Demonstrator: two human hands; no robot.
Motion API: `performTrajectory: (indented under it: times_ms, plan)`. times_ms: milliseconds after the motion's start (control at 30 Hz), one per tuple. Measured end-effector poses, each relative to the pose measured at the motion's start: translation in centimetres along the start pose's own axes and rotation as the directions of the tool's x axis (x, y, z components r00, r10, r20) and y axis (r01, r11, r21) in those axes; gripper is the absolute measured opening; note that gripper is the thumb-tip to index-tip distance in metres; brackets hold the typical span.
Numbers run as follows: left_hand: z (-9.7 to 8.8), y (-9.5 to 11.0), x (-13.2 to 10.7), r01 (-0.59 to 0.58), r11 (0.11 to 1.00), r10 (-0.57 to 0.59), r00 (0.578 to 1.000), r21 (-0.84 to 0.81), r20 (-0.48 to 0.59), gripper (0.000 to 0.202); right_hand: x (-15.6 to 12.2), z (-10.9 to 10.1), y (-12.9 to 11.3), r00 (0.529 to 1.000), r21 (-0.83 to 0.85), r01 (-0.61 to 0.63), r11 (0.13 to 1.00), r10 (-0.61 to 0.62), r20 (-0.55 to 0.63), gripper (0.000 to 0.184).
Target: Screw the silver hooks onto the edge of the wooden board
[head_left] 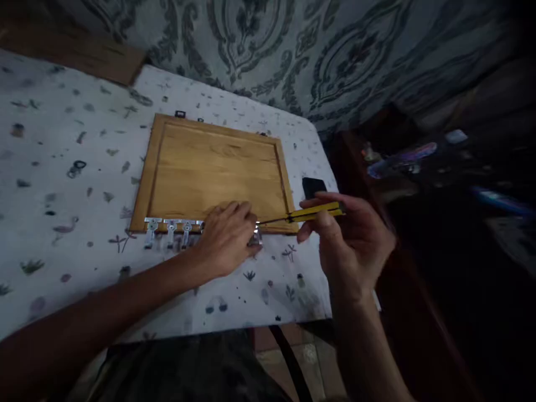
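Note:
A framed wooden panel (218,167), like a cabinet door, lies flat on the table. Several silvery metal hinges (171,230) sit in a row along its near edge. My left hand (228,237) rests over that edge, fingers curled together and thumb toward me, closed around a hinge (256,237) near the right end; the fingers partly hide it. In my right hand (352,240) is a yellow-handled screwdriver (316,212), pinched between thumb and fingers. Its thin shaft points left, with the tip at the hinge beside my left fingers.
A patterned white cloth (92,184) covers the table. A dark flat object (314,187) lies right of the panel, and small black pieces (180,114) lie by its far edge. Cardboard (75,53) is at the back left. Dark furniture with blurred items stands at right.

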State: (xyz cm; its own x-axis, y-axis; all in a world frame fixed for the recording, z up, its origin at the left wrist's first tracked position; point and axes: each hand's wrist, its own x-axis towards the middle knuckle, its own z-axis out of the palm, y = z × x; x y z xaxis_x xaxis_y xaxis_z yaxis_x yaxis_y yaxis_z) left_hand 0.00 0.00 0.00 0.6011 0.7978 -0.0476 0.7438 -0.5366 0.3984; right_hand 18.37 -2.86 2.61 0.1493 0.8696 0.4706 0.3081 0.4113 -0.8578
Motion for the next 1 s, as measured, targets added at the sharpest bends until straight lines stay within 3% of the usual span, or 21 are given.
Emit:
performTrajectory:
  times_ms: [200, 400, 500, 700, 867, 1000]
  plan:
    - [0.6, -0.1, -0.1, -0.019, 1.0, 0.019, 0.998, 0.005, -0.054, 0.035, 0.1, 0.3, -0.4, 1.0, 0.013, 0.004, 1.0, -0.004, -0.017, 0.019]
    - [0.7, -0.2, -0.1, -0.021, 1.0, 0.021, 0.997, 0.009, -0.068, 0.033, -0.1, -0.1, -0.4, 0.998, -0.045, -0.023, 0.999, 0.025, 0.053, 0.021]
    - [0.7, -0.1, -0.1, -0.02, 1.0, 0.021, 0.998, 0.017, -0.066, 0.033, 0.0, 0.1, -0.5, 1.0, -0.053, -0.001, 0.999, 0.002, 0.025, 0.015]
    - [1.0, -0.3, -0.2, -0.025, 0.999, 0.028, 0.994, 0.028, -0.106, 0.034, -0.1, 0.8, -0.6, 0.998, -0.064, 0.054, 0.996, -0.056, -0.021, 0.019]
    - [0.9, -0.3, -0.2, -0.031, 0.999, 0.034, 0.995, 0.035, -0.09, 0.035, -0.8, 0.4, -0.9, 0.984, -0.065, 0.096, 0.993, -0.104, -0.146, 0.013]
    - [1.0, -0.4, -0.2, -0.035, 0.998, 0.039, 0.995, 0.043, -0.095, 0.035, -1.1, -0.1, -1.0, 0.988, -0.057, 0.08, 0.995, -0.087, -0.129, 0.012]
